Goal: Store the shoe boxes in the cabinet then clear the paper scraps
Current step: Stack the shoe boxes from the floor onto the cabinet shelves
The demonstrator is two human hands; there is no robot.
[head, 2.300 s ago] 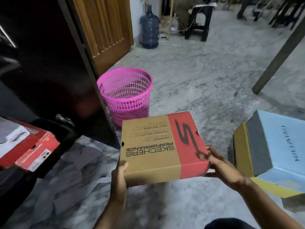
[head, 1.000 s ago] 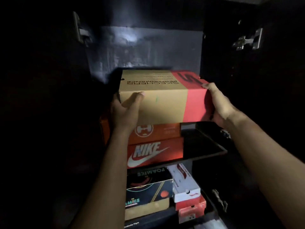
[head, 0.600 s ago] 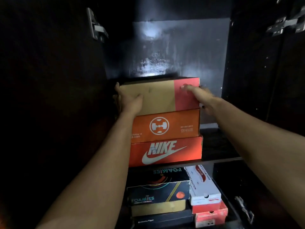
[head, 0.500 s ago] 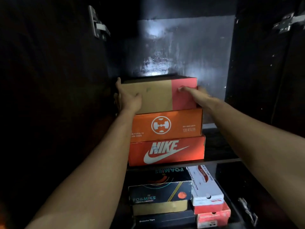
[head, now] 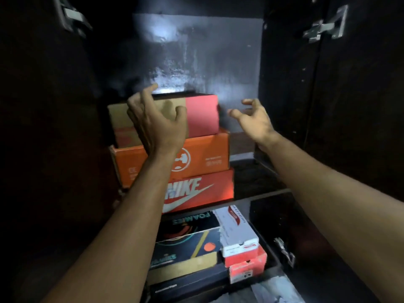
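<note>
The tan-and-red shoe box (head: pixel 202 114) lies on top of a stack inside the dark cabinet (head: pixel 207 62). Under it are an orange box (head: pixel 205 157) and a red Nike box (head: pixel 196 190), all on the upper shelf. My left hand (head: pixel 156 122) hovers in front of the tan box's left half, fingers spread, holding nothing. My right hand (head: pixel 254 120) is open to the right of the box, apart from it. On the lower shelf lie a dark Foamies box (head: pixel 188 243), a white box (head: pixel 237 234) and a red box (head: pixel 247 265).
The upper shelf (head: pixel 255 182) is bare to the right of the stack. Cabinet doors stand open on both sides, with metal hinges at top left (head: pixel 72 16) and top right (head: pixel 325 25). Pale paper scraps (head: pixel 275 289) show at the bottom edge.
Both hands pushed the tan-and-red box onto the stack, then let go of it. They have drawn back from the box with the fingers spread.
</note>
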